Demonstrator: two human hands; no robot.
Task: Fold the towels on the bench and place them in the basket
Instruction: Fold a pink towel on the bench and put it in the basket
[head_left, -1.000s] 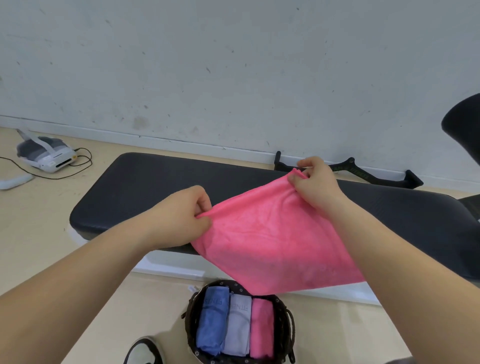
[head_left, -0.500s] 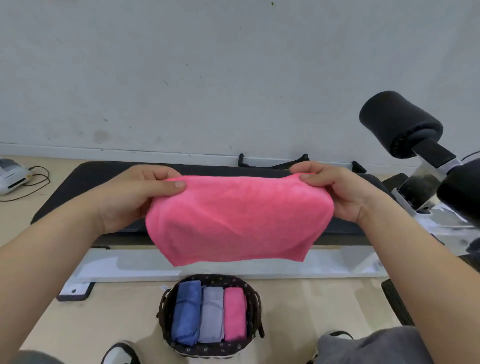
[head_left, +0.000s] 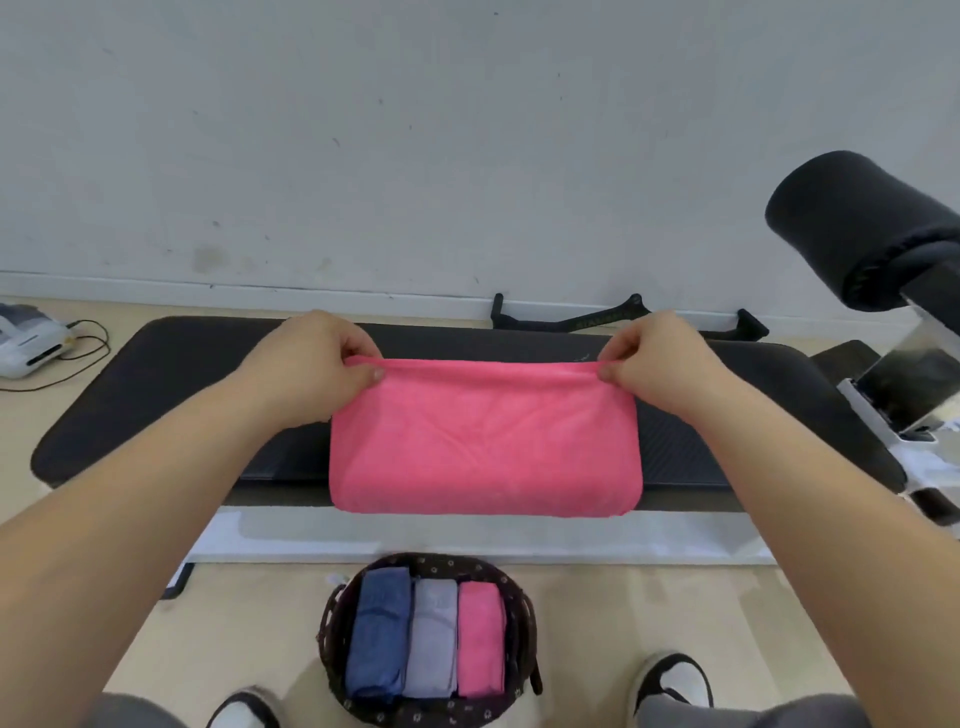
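A pink towel (head_left: 483, 441) lies doubled over on the black bench (head_left: 171, 374), its near edge hanging a little past the bench's front. My left hand (head_left: 311, 364) pinches the towel's far left corner, and my right hand (head_left: 660, 358) pinches the far right corner. The far edge is stretched straight between them. On the floor in front of the bench stands a dark woven basket (head_left: 522, 618). It holds a blue towel (head_left: 376, 639), a grey towel (head_left: 434, 639) and a pink towel (head_left: 480, 639), folded and side by side.
A black padded roller (head_left: 852, 228) on the bench's white frame juts up at the right. A white device (head_left: 26, 338) with cables lies on the floor at the left. A black handle bar (head_left: 618, 317) rests by the wall. My shoes (head_left: 675, 680) flank the basket.
The towel was held up in the air, spread between both hands. It has come down onto the bench, folded in half, and both hands now pinch its far corners.
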